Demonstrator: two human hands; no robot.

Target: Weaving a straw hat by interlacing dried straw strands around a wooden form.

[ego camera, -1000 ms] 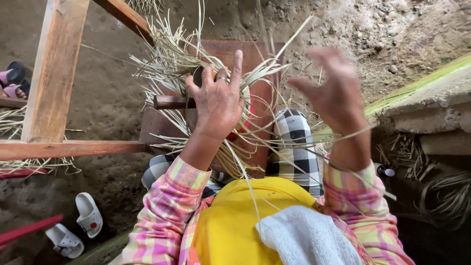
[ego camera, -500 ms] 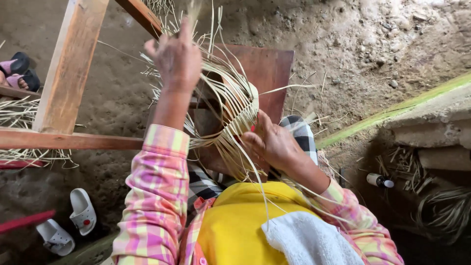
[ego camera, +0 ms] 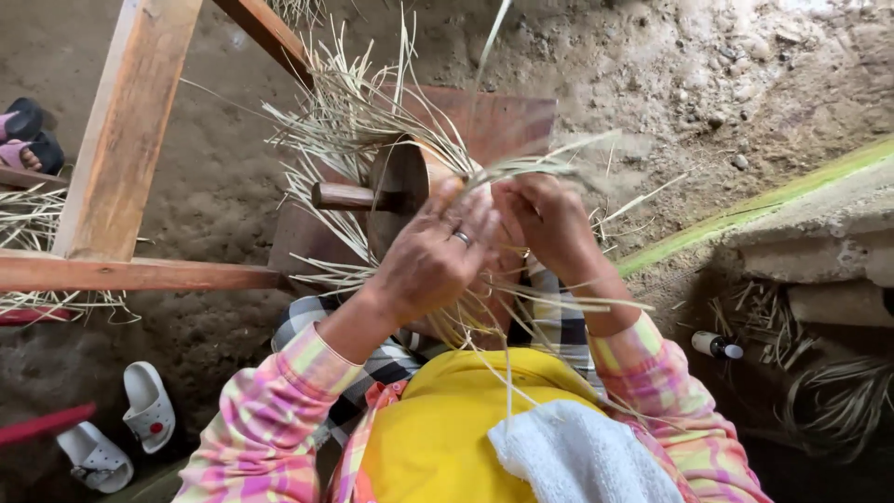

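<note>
left hand (ego camera: 436,264): closed on the pale straw strands (ego camera: 372,140), fingers (ego camera: 470,219) curled over the bundle where it crosses the wooden form (ego camera: 396,182); ring on one finger.
right hand (ego camera: 549,224): pinched shut on the same strands, just right of the left hand, knuckles almost touching it.
strand location: fanned over the round wooden form, in front of the lap, centre frame; loose ends spraying up-left and trailing down toward the yellow cloth (ego camera: 447,428).
direction from hands: free ends lying up and to the left of both hands; gripped portion directly under the fingertips.
long axis: bulk of fibres running lower-right to upper-left; a few long ones trailing right and down across the right sleeve.
nearer hand: left, closer to the form's wooden peg (ego camera: 349,196) and to the fan of free ends; right sitting on the far side of the bundle.
form support: reddish board (ego camera: 503,121) behind and beneath, on the dirt floor (ego camera: 652,84).
surroundings: timber frame (ego camera: 126,140) at left, white sandals (ego camera: 121,428) lower left, small bottle (ego camera: 715,346) at right, well apart from the work.
unclear: exact strand count in each grip, hidden by fingers.
</note>
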